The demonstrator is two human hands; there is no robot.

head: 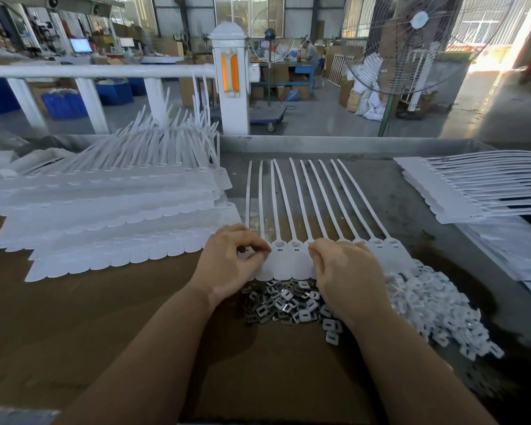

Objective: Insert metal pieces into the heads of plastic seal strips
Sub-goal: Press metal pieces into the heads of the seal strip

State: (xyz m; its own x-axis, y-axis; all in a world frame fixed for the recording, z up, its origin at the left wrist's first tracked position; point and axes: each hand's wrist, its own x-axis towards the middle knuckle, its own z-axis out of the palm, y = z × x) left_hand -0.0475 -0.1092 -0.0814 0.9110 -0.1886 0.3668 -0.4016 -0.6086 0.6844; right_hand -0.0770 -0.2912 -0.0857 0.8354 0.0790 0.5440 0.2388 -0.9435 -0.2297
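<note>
A joined row of white plastic seal strips (292, 259) lies in front of me, tails fanning away toward the back and heads near my hands. My left hand (230, 262) rests with curled fingers on the leftmost heads, fingertips pinched together over one head. My right hand (347, 271) covers the heads right of centre, fingers curled down onto them. Whether either hand holds a metal piece is hidden. A heap of small grey metal pieces (282, 302) lies just below the heads, between my wrists.
Stacks of white strip sheets (105, 210) fill the left of the bench, another stack (472, 188) lies at the right. A pile of small white plastic caps (436, 308) sits right of my right hand. Brown cardboard (74, 317) covers the near bench. A white railing and a fan stand beyond.
</note>
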